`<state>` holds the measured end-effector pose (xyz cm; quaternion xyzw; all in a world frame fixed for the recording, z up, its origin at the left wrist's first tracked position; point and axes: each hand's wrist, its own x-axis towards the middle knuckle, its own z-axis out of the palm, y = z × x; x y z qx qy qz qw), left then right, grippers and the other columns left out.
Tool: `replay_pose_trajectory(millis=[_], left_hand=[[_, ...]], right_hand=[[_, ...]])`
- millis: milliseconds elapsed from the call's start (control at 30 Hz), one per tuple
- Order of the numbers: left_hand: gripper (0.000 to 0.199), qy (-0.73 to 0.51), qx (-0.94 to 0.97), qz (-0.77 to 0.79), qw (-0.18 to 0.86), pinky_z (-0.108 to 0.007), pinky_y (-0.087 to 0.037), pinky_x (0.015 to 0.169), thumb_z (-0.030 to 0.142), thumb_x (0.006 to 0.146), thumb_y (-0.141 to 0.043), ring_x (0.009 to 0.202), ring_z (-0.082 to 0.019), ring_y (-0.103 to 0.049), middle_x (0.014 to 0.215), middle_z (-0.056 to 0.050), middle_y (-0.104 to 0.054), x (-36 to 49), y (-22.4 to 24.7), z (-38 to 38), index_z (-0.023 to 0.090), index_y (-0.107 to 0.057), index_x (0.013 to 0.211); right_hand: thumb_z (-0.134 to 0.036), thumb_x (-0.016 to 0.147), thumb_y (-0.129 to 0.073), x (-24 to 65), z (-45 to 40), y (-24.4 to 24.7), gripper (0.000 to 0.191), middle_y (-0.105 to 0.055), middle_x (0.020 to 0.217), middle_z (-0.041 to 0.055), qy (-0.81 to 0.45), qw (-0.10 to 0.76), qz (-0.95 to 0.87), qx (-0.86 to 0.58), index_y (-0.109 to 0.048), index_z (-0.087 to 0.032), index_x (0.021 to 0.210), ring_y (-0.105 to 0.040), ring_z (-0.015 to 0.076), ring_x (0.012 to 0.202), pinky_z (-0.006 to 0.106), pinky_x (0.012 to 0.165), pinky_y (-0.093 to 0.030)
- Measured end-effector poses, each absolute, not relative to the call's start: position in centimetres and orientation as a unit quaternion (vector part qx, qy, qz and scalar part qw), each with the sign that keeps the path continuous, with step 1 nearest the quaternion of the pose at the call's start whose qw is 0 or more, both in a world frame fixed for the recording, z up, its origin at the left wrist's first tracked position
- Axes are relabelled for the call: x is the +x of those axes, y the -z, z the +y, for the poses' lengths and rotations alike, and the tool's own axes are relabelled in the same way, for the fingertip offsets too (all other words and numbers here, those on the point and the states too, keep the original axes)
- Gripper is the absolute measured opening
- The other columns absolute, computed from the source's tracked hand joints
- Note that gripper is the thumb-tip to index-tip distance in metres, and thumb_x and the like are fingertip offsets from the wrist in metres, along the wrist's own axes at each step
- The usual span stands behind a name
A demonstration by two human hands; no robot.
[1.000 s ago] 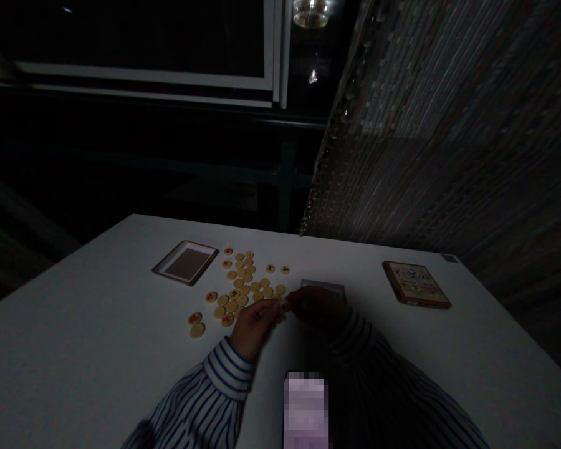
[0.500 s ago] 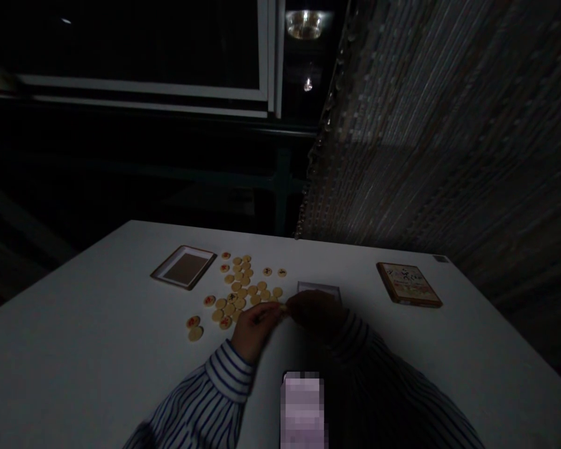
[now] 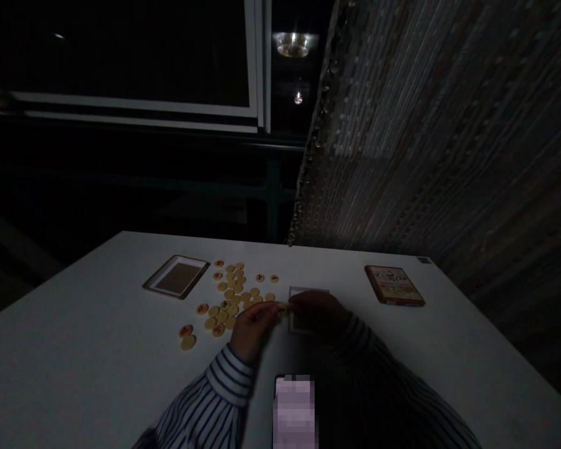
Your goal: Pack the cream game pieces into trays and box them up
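Observation:
My left hand (image 3: 253,327) pinches the left edge of a round wooden xiangqi piece (image 3: 283,307). The fingers of my right hand (image 3: 320,313), dark in shadow, close on the piece's right side. Below and behind the right hand lies a shallow open tray (image 3: 293,327), mostly covered by it. To the left of my hands many xiangqi pieces (image 3: 222,316) are spread on the table, most of them blank side up. A few show red characters, like this red-marked piece (image 3: 218,330), and some show black ones.
An open box part (image 3: 149,282) lies at the left back of the white table (image 3: 98,349). At the right is a closed box (image 3: 395,285) with a printed lid. A phone (image 3: 293,411) with a blurred screen lies near me. A bead curtain (image 3: 383,156) hangs behind.
The held piece now shows a dark-marked face between my hands, turned more toward me. The camera view has shifted slightly up and to the right. The scattered pieces look unmoved.

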<state>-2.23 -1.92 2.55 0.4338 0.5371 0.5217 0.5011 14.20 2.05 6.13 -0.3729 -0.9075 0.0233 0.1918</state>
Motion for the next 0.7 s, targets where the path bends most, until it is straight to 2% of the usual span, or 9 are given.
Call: replay_pose_trajectory(millis=[300,400,533,700], left_hand=[[0.026,-0.531,0.44,0.529,0.495,-0.024,-0.047,0.059,0.037,0.061,-0.062,0.065,-0.015,-0.06,0.074,-0.005,-0.067,-0.6,-3.7,-1.1,0.017,-0.066,0.077],[0.032,-0.526,0.44,0.523,0.506,-0.023,-0.045,0.056,0.039,0.061,-0.062,0.061,-0.014,-0.058,0.07,-0.004,-0.066,0.1,-3.7,-0.6,0.014,-0.065,0.081],[0.03,-0.531,0.414,0.521,0.525,-0.021,-0.045,0.055,0.036,0.059,-0.064,0.06,-0.013,-0.058,0.069,-0.003,-0.066,0.9,-3.4,-0.3,0.015,-0.065,0.079],[0.03,-0.525,0.406,0.505,0.552,-0.023,-0.045,0.058,0.036,0.061,-0.062,0.065,-0.014,-0.059,0.076,-0.005,-0.067,1.3,-2.5,-0.5,0.014,-0.065,0.081]], right_hand=[[-0.017,0.075,-0.049,16.4,1.4,-6.0,0.014,-0.067,0.081,0.0057,-0.031,0.205,-0.878,-0.431,-0.061,-0.017,0.081,-0.062,0.0157,0.072,0.025,0.064,-0.049],[-0.02,0.077,-0.046,17.3,0.8,-5.5,0.017,-0.066,0.083,0.0064,-0.057,0.26,-0.86,-0.435,-0.06,-0.017,0.085,-0.062,0.0152,0.073,0.025,0.064,-0.049],[-0.023,0.078,-0.044,18.5,0.1,-4.4,0.021,-0.066,0.083,0.0073,-0.105,0.356,-0.82,-0.436,-0.059,-0.016,0.091,-0.061,0.0143,0.071,0.026,0.063,-0.049],[-0.023,0.076,-0.045,18.8,-0.5,-3.5,0.02,-0.067,0.076,0.0064,-0.112,0.388,-0.785,-0.469,-0.06,-0.017,0.087,-0.061,0.0149,0.065,0.027,0.056,-0.05]])
